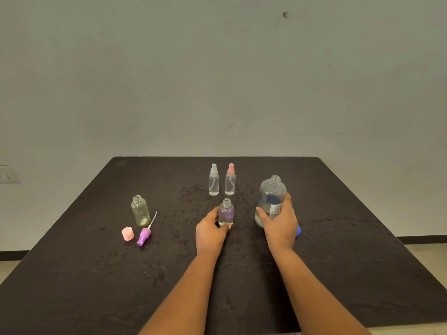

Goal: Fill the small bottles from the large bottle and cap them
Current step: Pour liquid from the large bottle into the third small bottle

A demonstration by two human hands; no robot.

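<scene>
From the head view, my left hand point(210, 234) has its fingers clamped around the small clear uncapped bottle with a purple tint point(226, 212), standing at the middle of the black desk point(338, 274). My right hand point(280, 224) grips the large clear open-necked bottle point(271, 194) just right of it. I judge pouring comes next: I should tilt slowly, mouth close over the narrow neck, keeping the small bottle steady. Far behind stand two capped spray bottles point(213, 181); far left waits an empty greenish bottle point(140, 211) with a purple spray cap point(144, 236).
</scene>
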